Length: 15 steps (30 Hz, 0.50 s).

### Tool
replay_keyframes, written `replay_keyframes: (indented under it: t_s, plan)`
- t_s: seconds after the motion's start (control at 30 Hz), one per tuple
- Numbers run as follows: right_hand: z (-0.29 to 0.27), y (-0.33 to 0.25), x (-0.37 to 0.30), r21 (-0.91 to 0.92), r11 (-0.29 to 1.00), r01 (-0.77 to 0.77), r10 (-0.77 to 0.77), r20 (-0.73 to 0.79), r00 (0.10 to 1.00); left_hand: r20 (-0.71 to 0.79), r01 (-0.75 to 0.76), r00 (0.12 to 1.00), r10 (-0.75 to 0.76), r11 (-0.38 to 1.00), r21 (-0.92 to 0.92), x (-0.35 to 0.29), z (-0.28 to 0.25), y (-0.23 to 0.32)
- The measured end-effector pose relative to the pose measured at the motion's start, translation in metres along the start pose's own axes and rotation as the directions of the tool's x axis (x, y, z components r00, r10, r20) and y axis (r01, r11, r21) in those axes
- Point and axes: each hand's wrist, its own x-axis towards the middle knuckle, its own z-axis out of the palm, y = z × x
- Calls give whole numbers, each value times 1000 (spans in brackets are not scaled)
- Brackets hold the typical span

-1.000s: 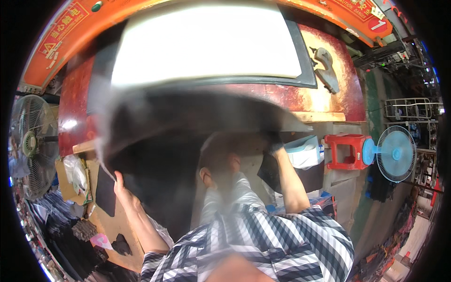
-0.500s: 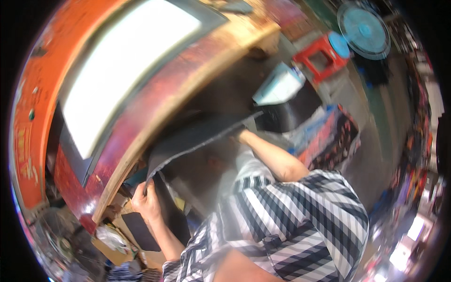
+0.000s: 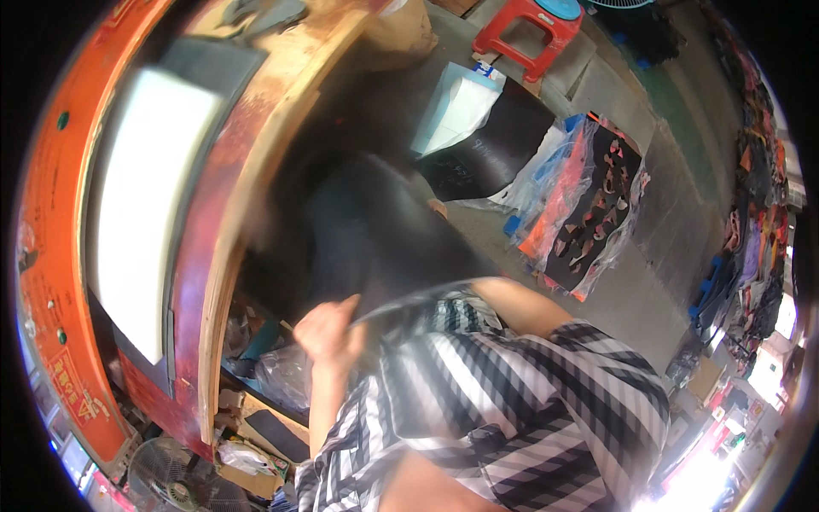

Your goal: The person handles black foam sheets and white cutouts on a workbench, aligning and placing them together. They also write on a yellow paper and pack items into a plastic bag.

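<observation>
A large, floppy black sheet [image 3: 384,230] hangs in front of me beside the table, its middle bulging and blurred by motion. My left hand [image 3: 328,331] is closed on its near left edge, thumb uppermost. The near edge of the sheet runs across my striped shirt and over my right forearm. Most of my right hand [image 3: 438,207] is hidden behind the sheet; only a bit of it shows at the right edge, where it appears to grip the material.
Along the left stands a worn wooden table [image 3: 235,162] with a bright white panel [image 3: 149,213] on it. Another black sheet [image 3: 490,154] and a plastic-wrapped stack [image 3: 589,205] lie on the floor to the right. A red stool [image 3: 533,38] stands beyond, and a fan [image 3: 175,486] at lower left.
The black sheet has swung toward me, its near edge now against my shirt. My left hand has moved right, away from the table. My right hand has passed mostly behind the sheet. The view has turned.
</observation>
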Motion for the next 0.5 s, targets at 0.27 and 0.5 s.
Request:
replay_keyframes:
  t_s: [0.27,0.5]
  plan:
    - [6,-11,-179,-78,911,405,-403,-378,833,96,-547,796,598,777,-310,56,8,15]
    - [31,-10,-289,-32,509,860,-622,-704,342,-164,-611,724,670,512,-605,84,51,90]
